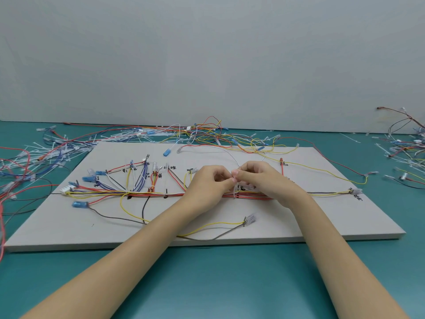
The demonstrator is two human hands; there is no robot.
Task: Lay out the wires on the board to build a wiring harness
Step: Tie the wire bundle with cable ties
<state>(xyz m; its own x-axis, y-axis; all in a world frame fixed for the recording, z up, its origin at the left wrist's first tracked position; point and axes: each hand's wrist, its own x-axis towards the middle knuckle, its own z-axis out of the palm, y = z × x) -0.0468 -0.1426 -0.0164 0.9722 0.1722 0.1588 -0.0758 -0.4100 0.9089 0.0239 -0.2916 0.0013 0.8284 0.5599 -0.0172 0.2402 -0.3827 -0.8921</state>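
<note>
Your forearms reach in from the near edge over the teal table (207, 284) to the board (299, 222). Left hand (208, 183) and right hand (262, 178) meet at mid-board, fingers curled, thumbs and forefingers pinching a thin white tie (234, 187) that rises from the bundle (149, 193). The bundle runs left to right across the board, branches fanning to blue connectors (80, 204). Loose wires (202, 132) lie heaped along the board's far edge, more on the table at left and right.
</note>
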